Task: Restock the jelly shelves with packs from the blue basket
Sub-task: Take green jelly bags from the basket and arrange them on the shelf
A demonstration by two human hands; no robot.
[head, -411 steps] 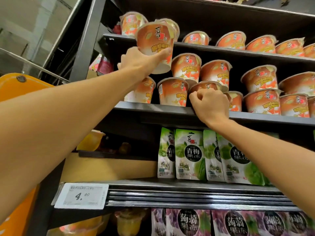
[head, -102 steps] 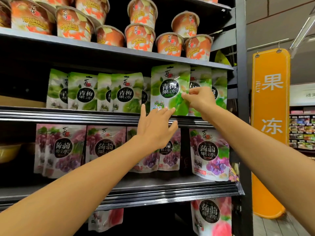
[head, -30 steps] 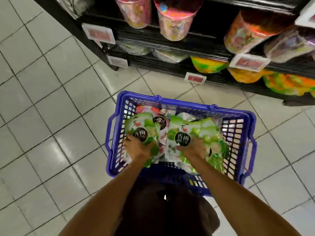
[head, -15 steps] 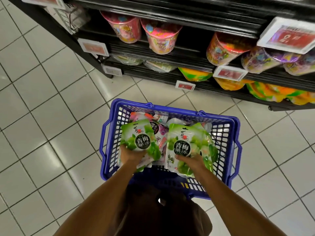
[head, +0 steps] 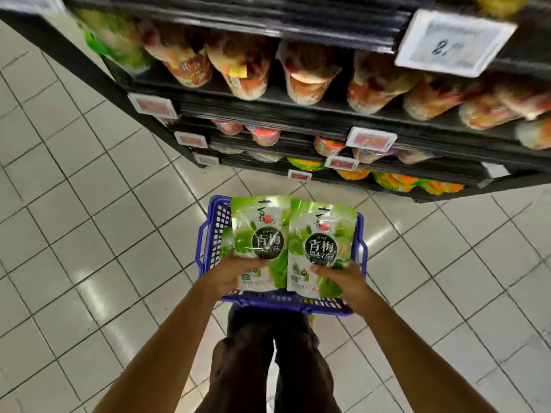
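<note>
Green jelly packs, two of them, are what we see up front: the left pack and the right pack. Both are flat pouches with a round black label and white characters. They are held upright side by side, faces toward the camera, with their inner edges meeting or slightly overlapping. Both hang above the blue basket, over its middle.

We find the left hand gripping the left pack at its lower corner, thumb across the front and fingers hidden behind. The right hand grips the right pack the same way, thumb pressed on the front near the bottom edge.

The basket sits on the floor just in front of the person's legs. The packs cover most of its inside, so we cannot tell what else lies in it.

Beyond the basket we see the shelves, dark and in several tiers. Rows of jelly cups show blurred on the upper tier, with brighter cups lower down. A white price tag hangs on the top shelf edge at upper right, and smaller red tags sit on the lower edges. The floor is pale square tiles.
</note>
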